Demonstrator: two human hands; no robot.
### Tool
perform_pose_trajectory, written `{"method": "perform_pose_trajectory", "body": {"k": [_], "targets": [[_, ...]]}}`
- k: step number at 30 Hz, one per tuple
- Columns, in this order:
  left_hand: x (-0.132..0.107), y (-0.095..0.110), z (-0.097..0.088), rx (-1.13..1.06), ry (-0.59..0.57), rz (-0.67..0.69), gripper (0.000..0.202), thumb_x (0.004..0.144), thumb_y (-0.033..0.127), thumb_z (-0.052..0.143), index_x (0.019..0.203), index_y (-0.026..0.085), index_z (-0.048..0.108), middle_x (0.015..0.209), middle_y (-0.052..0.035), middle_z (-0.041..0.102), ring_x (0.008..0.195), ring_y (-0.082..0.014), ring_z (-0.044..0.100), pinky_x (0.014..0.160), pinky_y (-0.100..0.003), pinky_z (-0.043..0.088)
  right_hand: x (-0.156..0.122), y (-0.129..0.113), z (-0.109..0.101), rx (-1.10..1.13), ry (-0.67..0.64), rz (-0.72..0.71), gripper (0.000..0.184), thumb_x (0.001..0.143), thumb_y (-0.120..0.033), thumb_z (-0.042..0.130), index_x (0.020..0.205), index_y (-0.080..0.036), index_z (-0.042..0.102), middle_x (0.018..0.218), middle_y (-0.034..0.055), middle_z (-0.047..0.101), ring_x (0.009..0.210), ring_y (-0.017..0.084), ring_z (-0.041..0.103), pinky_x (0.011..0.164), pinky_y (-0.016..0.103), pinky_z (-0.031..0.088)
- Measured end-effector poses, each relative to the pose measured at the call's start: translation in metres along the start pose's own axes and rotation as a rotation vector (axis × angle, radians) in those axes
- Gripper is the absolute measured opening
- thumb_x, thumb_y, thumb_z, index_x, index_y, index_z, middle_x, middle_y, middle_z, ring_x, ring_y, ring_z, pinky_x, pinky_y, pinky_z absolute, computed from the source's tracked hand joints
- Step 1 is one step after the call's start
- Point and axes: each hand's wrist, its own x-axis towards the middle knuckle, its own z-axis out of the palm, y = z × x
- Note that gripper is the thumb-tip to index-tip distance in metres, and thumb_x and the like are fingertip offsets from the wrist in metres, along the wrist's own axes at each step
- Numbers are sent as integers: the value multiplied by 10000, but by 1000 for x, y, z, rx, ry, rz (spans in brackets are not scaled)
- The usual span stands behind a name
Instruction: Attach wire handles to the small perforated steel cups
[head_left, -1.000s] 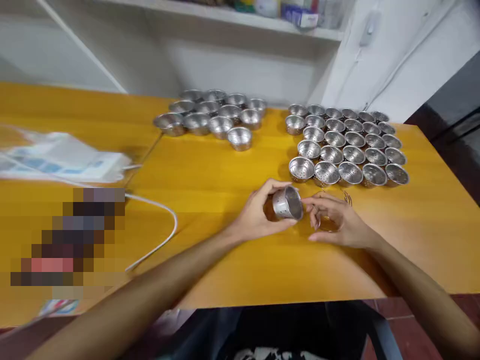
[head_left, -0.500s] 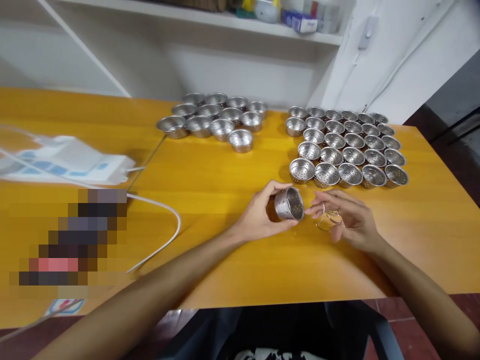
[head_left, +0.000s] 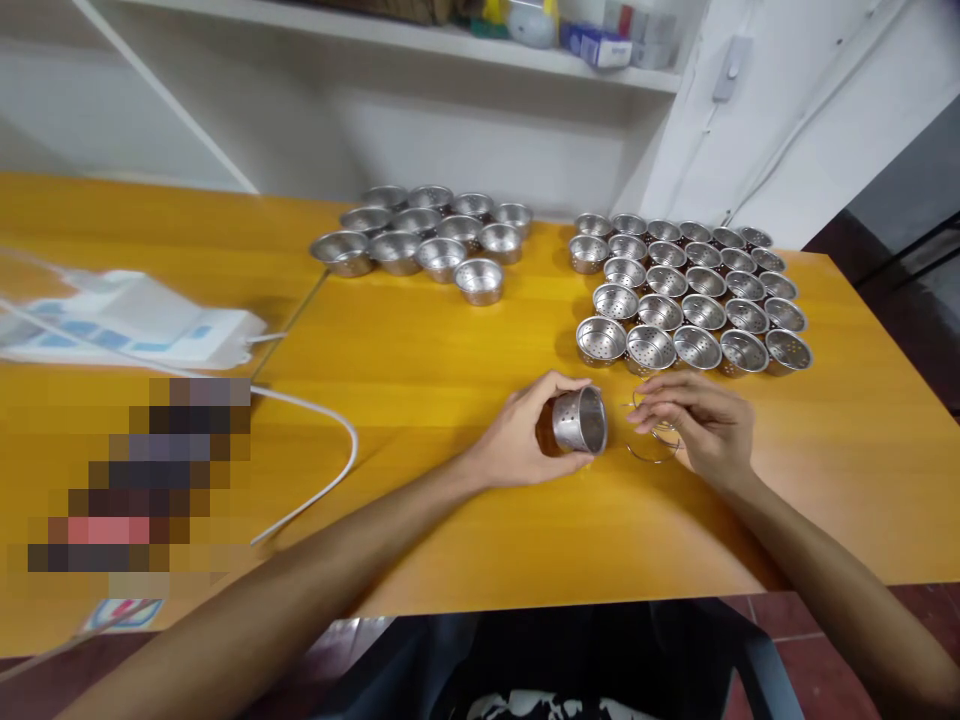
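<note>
A small perforated metal cup (head_left: 571, 420) lies tilted in my left hand (head_left: 517, 435), its open mouth turned to the right. Thumb and fingers wrap round its sides. My right hand (head_left: 701, 425) pinches a thin bent wire piece (head_left: 654, 458) with curved loops, a short gap to the right of the cup's rim. Part of the wire is hidden by the fingers. Just beyond both hands stand rows of similar perforated cups (head_left: 697, 348), upright, some with a wire line visible inside.
A second group of metal cups (head_left: 478, 282) stands at the back, left of centre. On the left are a white power strip (head_left: 202, 335), a white cable (head_left: 330, 410) and a pixelated patch. A shelf (head_left: 450, 45) with boxes runs above the yellow table (head_left: 450, 560).
My right fingers have closed from a looser spread into a pinch on the wire. My left hand has turned the cup slightly, its mouth facing more to the right.
</note>
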Motion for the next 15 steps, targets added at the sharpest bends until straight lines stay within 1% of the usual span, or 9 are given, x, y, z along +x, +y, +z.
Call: {"method": "perform_pose_trajectory", "body": {"k": [2, 5, 9, 12, 15], "targets": [[0, 2, 0, 23, -27, 27, 694, 797, 377, 951, 1367, 256, 575, 1440, -172, 773, 1267, -367, 801, 1099, -565, 620, 1, -2, 6, 104, -45, 84, 108, 1048, -326, 831, 1026, -295, 933, 1020, 65, 881, 827, 239, 868, 761, 398, 760], [0, 3, 1, 46, -37, 52, 690, 796, 360, 940, 1370, 261, 570, 1432, -164, 781, 1251, -362, 809, 1063, -561, 634, 3, -2, 12, 139, -130, 154, 114, 1041, -347, 842, 1004, -284, 930, 938, 52, 885, 775, 219, 862, 759, 362, 741], [1, 4, 2, 50, -26, 71, 678, 805, 360, 933, 1361, 253, 561, 1429, -167, 779, 1255, -356, 809, 1070, -550, 637, 5, 2, 12, 62, -188, 133, 104, 1038, -319, 840, 989, -298, 929, 882, 32, 875, 752, 195, 846, 732, 324, 710], [0, 4, 2, 53, -23, 56, 658, 806, 370, 923, 1345, 252, 564, 1413, -162, 782, 1247, -355, 809, 1066, -542, 637, 6, 4, 10, 18, -213, 122, 145, 1051, -317, 823, 946, -303, 923, 851, 18, 863, 725, 178, 827, 703, 302, 688], [0, 5, 2, 62, -31, 48, 652, 812, 377, 915, 1347, 251, 564, 1415, -162, 779, 1247, -352, 807, 1074, -539, 631, 6, 5, 9, -12, -223, 104, 170, 1060, -326, 808, 935, -289, 917, 840, 21, 855, 713, 178, 818, 697, 308, 683]]}}
